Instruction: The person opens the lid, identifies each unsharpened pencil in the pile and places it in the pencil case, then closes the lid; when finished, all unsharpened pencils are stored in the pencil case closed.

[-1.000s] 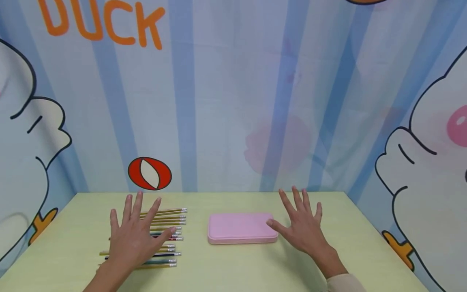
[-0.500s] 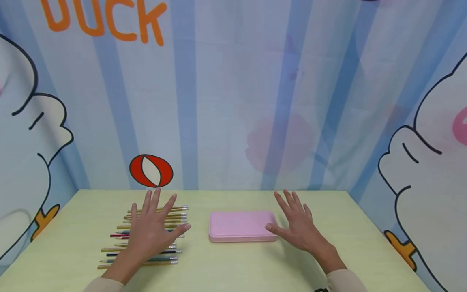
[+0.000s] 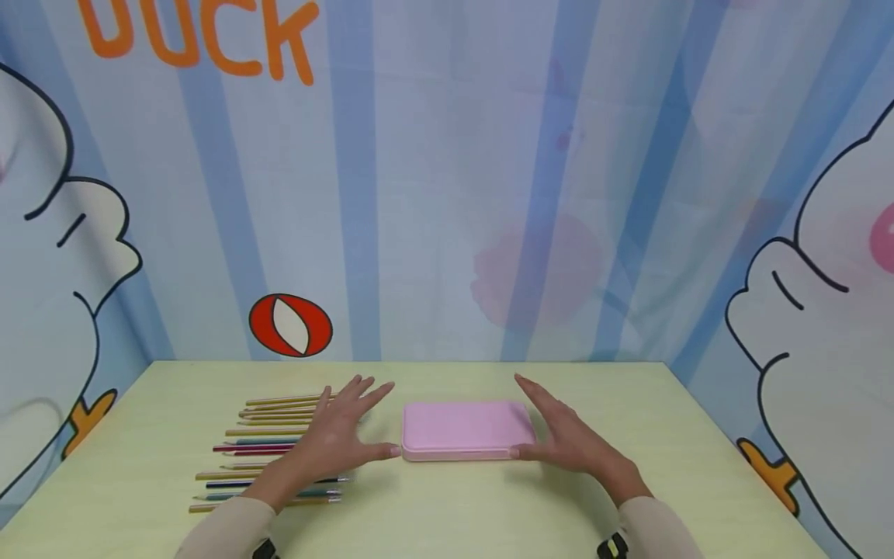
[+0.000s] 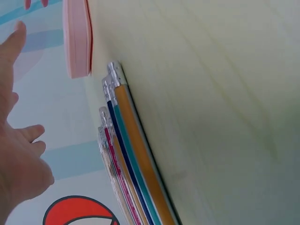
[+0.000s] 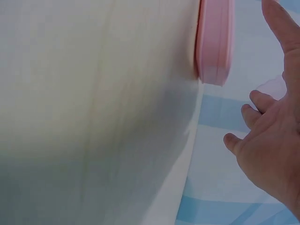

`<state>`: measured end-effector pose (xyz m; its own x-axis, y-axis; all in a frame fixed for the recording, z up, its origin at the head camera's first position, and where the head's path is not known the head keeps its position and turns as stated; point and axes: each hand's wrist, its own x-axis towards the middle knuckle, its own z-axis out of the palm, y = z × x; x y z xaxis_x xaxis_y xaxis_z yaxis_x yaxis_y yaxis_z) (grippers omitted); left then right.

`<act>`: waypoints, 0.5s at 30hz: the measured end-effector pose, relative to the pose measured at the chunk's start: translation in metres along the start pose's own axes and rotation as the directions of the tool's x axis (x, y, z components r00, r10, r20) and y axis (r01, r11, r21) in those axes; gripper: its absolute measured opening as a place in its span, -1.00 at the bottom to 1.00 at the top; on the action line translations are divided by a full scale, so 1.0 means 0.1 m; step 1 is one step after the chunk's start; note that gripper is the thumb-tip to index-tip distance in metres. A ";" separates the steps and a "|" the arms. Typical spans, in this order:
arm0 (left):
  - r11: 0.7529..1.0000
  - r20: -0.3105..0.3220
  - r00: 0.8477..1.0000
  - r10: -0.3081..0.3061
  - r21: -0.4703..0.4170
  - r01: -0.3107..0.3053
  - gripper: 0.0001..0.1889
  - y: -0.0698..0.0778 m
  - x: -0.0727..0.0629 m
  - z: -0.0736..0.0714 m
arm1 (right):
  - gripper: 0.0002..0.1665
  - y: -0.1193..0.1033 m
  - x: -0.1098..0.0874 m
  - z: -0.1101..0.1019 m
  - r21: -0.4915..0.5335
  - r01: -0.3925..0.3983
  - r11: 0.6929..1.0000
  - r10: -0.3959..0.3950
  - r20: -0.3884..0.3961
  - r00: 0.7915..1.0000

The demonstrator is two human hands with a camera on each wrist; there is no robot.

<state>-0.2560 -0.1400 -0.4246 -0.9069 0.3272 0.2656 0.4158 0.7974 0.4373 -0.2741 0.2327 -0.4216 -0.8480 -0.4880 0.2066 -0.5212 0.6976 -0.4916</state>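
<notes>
A closed pink pencil case [image 3: 466,428] lies flat in the middle of the table, its side also showing in both wrist views. My left hand [image 3: 341,435] hovers at its left end with fingers spread, the thumb tip right at the case's near left corner. On the other side my right hand [image 3: 569,436] is held with straight fingers, its thumb overlapping the near right corner. Neither hand grips anything. Several pencils [image 3: 261,448] lie in a loose row under and left of my left hand; in the left wrist view their metal ferrules [image 4: 117,75] point toward the case.
The pale yellow table [image 3: 433,512] ends at a striped blue and white curtain [image 3: 433,194] at the back. Curtains printed with white cartoon ducks [image 3: 831,373] close off the left and right sides.
My left hand has moved right, from over the pencils to the left end of the case. My right hand has turned inward and moved slightly closer. The case and pencils stay put.
</notes>
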 end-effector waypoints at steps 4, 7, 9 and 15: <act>0.996 0.043 0.998 0.048 -0.076 -0.044 -0.04 0.05 0.10 0.06 | 0.29 0.08 0.03 0.00 0.038 -0.051 0.998 0.050 0.046 0.998; 0.991 0.082 0.994 0.078 -0.120 -0.068 -0.04 0.09 0.18 0.12 | 0.30 0.12 0.06 0.01 0.085 -0.073 0.994 0.067 0.080 0.995; 0.987 0.103 0.990 0.094 -0.141 -0.079 -0.04 0.12 0.22 0.17 | 0.29 0.15 0.08 0.03 0.110 -0.070 0.991 0.059 0.101 0.993; 0.983 0.139 0.983 0.120 -0.154 -0.098 -0.03 0.21 0.32 0.27 | 0.30 0.17 0.17 0.10 0.123 -0.054 0.991 0.035 0.148 0.988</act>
<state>-0.2785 -0.0993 -0.4306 -0.8509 0.4882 0.1938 0.5087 0.6738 0.5359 -0.2963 0.2307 -0.4348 -0.8423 -0.5354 0.0617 -0.4592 0.6530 -0.6022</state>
